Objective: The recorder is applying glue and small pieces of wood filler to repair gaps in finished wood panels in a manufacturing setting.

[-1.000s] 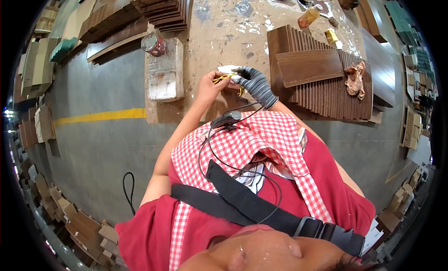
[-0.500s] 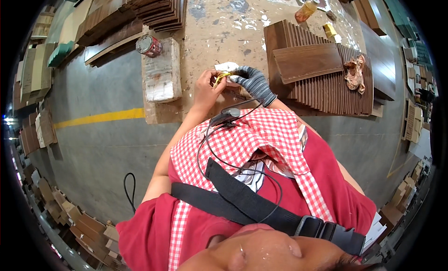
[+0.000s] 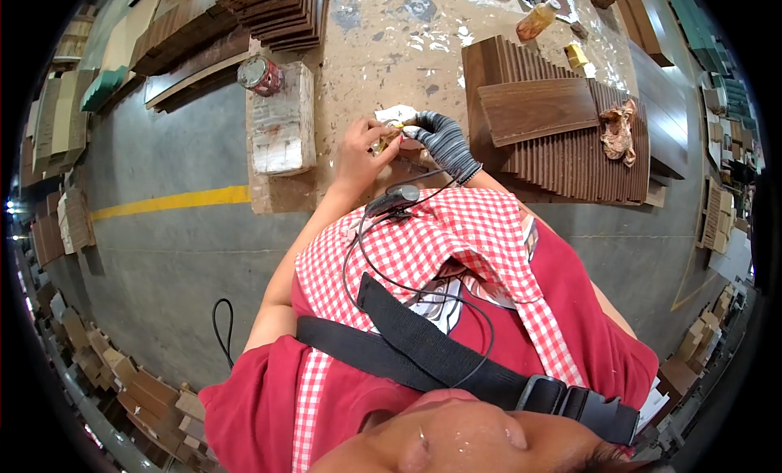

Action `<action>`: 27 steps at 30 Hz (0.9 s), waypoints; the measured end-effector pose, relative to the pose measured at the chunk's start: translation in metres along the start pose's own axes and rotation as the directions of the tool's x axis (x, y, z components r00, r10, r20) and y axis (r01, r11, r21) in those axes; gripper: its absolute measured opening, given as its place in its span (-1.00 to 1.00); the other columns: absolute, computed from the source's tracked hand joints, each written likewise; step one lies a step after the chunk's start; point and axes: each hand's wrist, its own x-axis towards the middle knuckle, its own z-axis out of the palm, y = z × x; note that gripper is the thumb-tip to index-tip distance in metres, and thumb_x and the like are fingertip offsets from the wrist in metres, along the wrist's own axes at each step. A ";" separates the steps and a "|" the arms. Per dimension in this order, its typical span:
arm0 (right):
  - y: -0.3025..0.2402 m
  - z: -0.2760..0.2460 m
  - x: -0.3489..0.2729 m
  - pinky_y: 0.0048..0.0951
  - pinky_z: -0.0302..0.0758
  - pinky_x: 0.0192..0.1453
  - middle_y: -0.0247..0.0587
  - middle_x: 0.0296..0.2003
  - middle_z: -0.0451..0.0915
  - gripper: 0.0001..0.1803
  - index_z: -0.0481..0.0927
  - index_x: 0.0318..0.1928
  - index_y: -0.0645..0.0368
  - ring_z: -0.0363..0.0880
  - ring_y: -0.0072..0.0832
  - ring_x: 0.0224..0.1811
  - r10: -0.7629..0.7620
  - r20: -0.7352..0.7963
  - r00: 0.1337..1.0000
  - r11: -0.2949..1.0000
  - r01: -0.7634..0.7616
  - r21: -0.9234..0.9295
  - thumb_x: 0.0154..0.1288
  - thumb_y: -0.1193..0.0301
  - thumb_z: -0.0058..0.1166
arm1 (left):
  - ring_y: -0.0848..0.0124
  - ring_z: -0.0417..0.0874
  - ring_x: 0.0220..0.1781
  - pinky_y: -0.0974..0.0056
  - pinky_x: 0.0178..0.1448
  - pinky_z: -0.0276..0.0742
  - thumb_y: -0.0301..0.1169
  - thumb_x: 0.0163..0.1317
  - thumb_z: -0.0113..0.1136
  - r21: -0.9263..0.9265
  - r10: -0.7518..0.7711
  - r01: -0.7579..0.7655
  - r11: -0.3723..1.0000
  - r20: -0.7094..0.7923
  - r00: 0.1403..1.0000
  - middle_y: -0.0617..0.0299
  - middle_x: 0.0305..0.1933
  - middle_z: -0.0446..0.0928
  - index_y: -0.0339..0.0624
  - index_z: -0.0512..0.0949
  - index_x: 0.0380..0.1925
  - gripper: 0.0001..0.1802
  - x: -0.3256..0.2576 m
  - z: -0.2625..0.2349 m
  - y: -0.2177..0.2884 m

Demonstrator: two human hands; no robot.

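My bare left hand and my gloved right hand meet above the near part of the worktable. The right glove is grey striped knit. Between the fingertips of both hands is a thin yellow strand, mostly covered by the fingers; its kind is unclear. My left fingers are bent and pinched at it, and the right fingers close on it from the other side. A small white piece shows just beyond the fingertips; whether it is held or part of the glove I cannot tell.
Left of my hands, a round can stands on a whitish block. On the right are stacked brown wooden boards with a crumpled rag on top. Farther back lie a bottle and a yellow piece.
The yellow strand showed as loose loops by my left fingers before; now less of it is visible. My left fingers have shifted slightly and both hands stay together.
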 end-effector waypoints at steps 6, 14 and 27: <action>-0.011 -0.002 -0.009 -0.41 0.53 -0.17 -0.09 -0.33 0.63 -0.73 0.59 -0.16 0.29 0.58 -0.41 -0.31 -0.071 0.043 0.997 0.987 0.077 -0.143 0.23 0.35 0.18 | 0.37 0.54 -0.45 0.33 -0.31 0.45 -0.38 0.09 0.29 -0.140 -0.426 0.434 0.890 0.089 0.901 0.15 -0.45 0.60 -0.21 0.68 -0.29 -0.81 -0.007 -0.004 0.001; -0.029 -0.005 -0.012 -0.42 0.56 -0.11 -0.14 -0.29 0.61 -0.83 0.56 -0.17 0.25 0.60 -0.39 -0.23 -0.111 0.029 0.993 0.978 0.114 -0.172 0.23 0.50 0.12 | 0.27 0.54 -0.39 0.23 -0.26 0.43 -0.36 0.02 0.32 0.080 -0.223 0.216 0.973 0.086 0.971 0.18 -0.54 0.56 -0.14 0.67 -0.31 -0.80 0.003 -0.008 0.019; -0.022 -0.007 -0.009 -0.45 0.56 -0.14 -0.20 -0.32 0.62 -0.77 0.54 -0.18 0.29 0.57 -0.49 -0.28 -0.164 0.061 0.985 0.983 0.158 0.092 0.13 0.58 0.23 | 0.30 0.54 -0.28 0.22 -0.22 0.45 -0.38 0.01 0.29 0.125 -0.212 0.207 0.970 0.033 0.977 0.26 -0.47 0.61 -0.13 0.63 -0.39 -0.85 0.005 0.000 0.034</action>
